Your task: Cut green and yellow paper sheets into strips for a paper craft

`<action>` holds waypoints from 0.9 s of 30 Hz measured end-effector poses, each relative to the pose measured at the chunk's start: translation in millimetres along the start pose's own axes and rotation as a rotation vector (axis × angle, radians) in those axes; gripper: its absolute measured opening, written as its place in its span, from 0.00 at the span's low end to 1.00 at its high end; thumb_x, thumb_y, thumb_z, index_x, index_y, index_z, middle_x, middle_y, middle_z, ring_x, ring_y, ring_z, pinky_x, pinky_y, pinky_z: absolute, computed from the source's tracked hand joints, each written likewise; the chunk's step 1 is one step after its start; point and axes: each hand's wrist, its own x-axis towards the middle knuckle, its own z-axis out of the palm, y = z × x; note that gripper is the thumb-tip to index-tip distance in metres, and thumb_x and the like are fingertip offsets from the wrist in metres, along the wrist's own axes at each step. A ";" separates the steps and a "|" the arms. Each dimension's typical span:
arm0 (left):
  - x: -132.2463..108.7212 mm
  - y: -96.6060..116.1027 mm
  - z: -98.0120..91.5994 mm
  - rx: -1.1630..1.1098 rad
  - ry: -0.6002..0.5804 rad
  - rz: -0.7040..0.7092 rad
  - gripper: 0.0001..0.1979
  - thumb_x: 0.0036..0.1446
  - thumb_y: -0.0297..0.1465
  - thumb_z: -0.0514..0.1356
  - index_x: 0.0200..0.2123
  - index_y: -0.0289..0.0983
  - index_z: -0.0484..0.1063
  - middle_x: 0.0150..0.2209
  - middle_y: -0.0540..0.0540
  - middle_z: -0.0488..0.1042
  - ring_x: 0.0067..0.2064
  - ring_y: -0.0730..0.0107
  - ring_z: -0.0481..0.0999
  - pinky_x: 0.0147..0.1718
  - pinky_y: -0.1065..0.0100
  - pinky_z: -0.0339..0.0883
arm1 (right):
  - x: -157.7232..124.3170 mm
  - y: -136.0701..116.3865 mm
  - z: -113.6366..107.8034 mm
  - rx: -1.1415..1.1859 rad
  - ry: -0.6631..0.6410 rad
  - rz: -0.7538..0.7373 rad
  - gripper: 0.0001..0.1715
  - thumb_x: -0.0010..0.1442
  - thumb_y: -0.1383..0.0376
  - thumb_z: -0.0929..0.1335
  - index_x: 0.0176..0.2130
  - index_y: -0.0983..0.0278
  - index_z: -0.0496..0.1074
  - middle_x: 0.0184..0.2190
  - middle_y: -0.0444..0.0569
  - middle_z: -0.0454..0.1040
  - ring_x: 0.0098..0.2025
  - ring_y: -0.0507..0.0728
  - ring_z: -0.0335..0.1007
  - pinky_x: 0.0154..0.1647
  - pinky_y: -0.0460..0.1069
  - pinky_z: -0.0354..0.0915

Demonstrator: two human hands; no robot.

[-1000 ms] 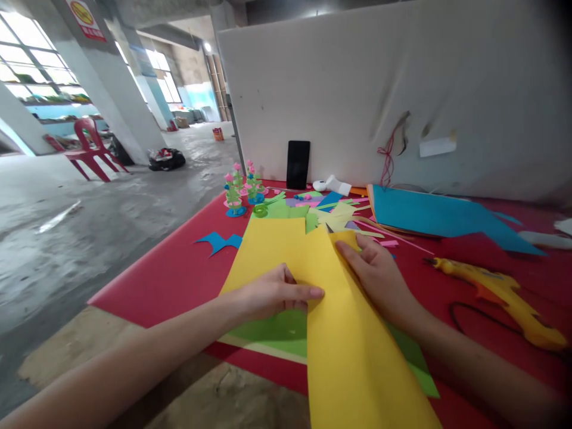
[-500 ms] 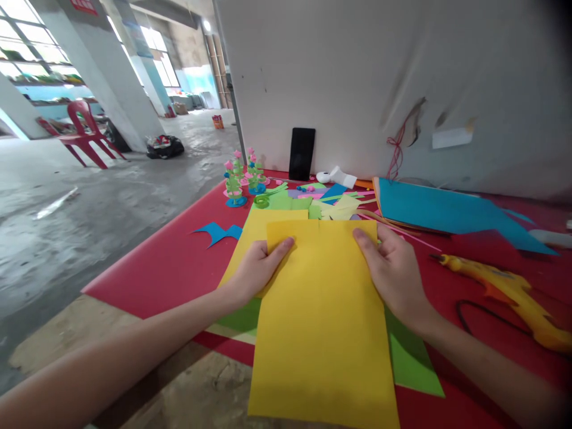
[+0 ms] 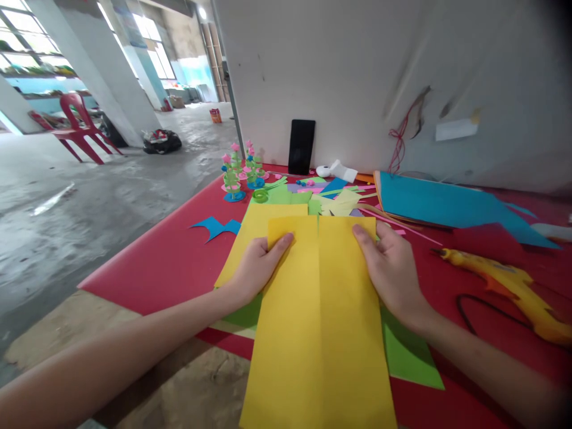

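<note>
A large yellow sheet [image 3: 319,322] is held up in both hands, with a vertical crease down its middle and a small slit at the top edge. My left hand [image 3: 263,259] pinches its upper left side, thumb on the front. At the upper right side my right hand [image 3: 391,268] grips it the same way, its fingers partly hidden behind. Another yellow sheet [image 3: 250,238] lies beneath on the left, and green paper [image 3: 413,351] shows under the held sheet at the right.
On the red table [image 3: 165,262] are a blue cutout [image 3: 217,227], small paper trees [image 3: 232,179], paper scraps, blue sheets [image 3: 442,202] and a yellow glue gun [image 3: 496,277] with a cord. A black phone [image 3: 301,147] leans against the wall.
The held sheet now bends along a clear central crease, and the slit at its top edge looks wider. Both hands keep their grip. The view has shifted slightly.
</note>
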 end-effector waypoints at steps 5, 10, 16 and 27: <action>0.9 0.6 -1.0 -0.009 -0.009 0.002 0.20 0.45 0.47 0.56 0.21 0.33 0.68 0.14 0.51 0.65 0.17 0.73 0.67 0.12 0.75 0.52 | 1.5 -2.8 -1.8 0.053 -0.050 -0.009 0.18 0.54 0.53 0.62 0.21 0.60 0.54 0.13 0.38 0.54 0.14 0.48 0.47 0.14 0.47 0.40; 1.0 -1.5 -0.1 0.007 0.005 0.003 0.20 0.46 0.47 0.55 0.22 0.33 0.68 0.17 0.49 0.69 0.17 0.73 0.67 0.11 0.75 0.51 | 2.1 -1.0 -0.2 0.032 -0.039 0.001 0.20 0.54 0.53 0.62 0.20 0.60 0.51 0.13 0.38 0.52 0.14 0.48 0.46 0.14 0.47 0.41; 1.2 -3.7 -0.5 0.040 0.009 0.006 0.21 0.47 0.47 0.55 0.21 0.33 0.68 0.18 0.48 0.70 0.18 0.72 0.68 0.12 0.75 0.53 | 0.6 2.8 2.3 0.020 -0.029 0.040 0.22 0.54 0.52 0.62 0.20 0.60 0.47 0.13 0.36 0.47 0.15 0.48 0.44 0.14 0.46 0.41; 1.7 -3.1 -0.7 0.023 0.002 -0.006 0.21 0.47 0.47 0.55 0.23 0.33 0.69 0.19 0.48 0.71 0.19 0.71 0.70 0.12 0.75 0.54 | 1.2 3.1 2.2 0.000 -0.032 0.045 0.21 0.54 0.52 0.62 0.21 0.60 0.50 0.13 0.38 0.52 0.15 0.49 0.49 0.15 0.47 0.42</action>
